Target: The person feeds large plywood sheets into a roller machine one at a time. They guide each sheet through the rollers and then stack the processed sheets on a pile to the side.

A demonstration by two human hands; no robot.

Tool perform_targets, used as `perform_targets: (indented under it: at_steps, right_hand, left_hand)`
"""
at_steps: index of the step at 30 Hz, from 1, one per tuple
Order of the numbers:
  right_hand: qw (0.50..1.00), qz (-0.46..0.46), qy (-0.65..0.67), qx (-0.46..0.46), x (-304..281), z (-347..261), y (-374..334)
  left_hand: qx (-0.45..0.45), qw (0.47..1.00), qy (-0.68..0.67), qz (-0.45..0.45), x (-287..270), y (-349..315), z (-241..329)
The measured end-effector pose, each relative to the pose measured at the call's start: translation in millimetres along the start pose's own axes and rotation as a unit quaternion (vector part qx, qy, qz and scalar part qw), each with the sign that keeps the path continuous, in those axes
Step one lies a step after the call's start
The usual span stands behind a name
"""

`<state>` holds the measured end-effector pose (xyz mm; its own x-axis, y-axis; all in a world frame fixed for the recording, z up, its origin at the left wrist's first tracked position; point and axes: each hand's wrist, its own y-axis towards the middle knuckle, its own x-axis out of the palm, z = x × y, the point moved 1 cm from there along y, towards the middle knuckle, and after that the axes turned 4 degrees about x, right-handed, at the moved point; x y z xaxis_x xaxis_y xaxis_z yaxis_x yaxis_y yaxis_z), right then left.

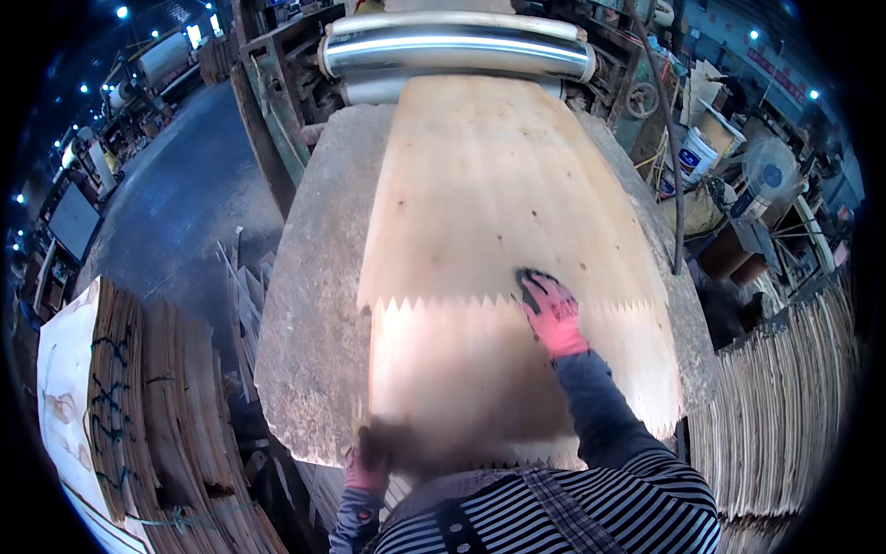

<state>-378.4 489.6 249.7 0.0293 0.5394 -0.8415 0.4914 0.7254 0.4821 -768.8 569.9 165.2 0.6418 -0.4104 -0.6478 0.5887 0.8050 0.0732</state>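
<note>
Pink-gloved, the right hand (pixel 552 314) reaches forward, palm down and loosely spread, at the zigzag seam (pixel 443 304); the left hand (pixel 369 468) sits low, near left, too blurred to tell its grip; two veneer sheets (pixel 452 346) lie on one bench (pixel 314 277).

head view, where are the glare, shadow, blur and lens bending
In the head view, a bright glare streak runs along the shiny metal roller; in the head view, soft shadow darkens the nearer veneer sheet; in the head view, the left hand looks dim and smeared; in the head view, the worktable's sides bow outward.
</note>
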Motion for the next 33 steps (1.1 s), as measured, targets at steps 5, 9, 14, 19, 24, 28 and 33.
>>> perform_targets:
  at_steps: [5,9,14,19,24,28,33]
  right_hand:
    - [0.998,-0.015,-0.040,0.045,71.3,35.8,53.6]
    - [0.996,-0.061,-0.051,0.025,56.5,-5.9,42.5]
    - [0.992,-0.119,-0.013,0.036,7.6,-17.6,-74.6]
    - [0.981,-0.155,0.023,0.114,-43.0,-38.4,-162.3]
    - [0.977,-0.172,0.018,0.125,-51.3,-49.6,-228.7]
    - [0.978,-0.191,0.008,0.084,-60.1,-74.9,-254.9]
    - [0.979,-0.193,-0.027,0.065,-60.1,-89.8,-260.2]
  left_hand:
    - [-0.067,0.982,-0.169,-0.058,8.8,-8.5,-1.9]
    - [-0.016,0.998,-0.021,-0.050,27.6,-12.8,9.6]
    - [-0.047,0.989,0.131,-0.052,31.7,14.0,-11.3]
    - [-0.023,0.991,0.076,-0.105,31.5,56.7,-70.4]
    - [-0.078,0.966,-0.159,-0.189,3.1,87.3,-49.6]
    - [-0.021,0.953,-0.196,-0.230,-36.1,102.2,-8.4]
    - [-0.067,0.891,-0.297,-0.338,-22.8,77.8,69.7]
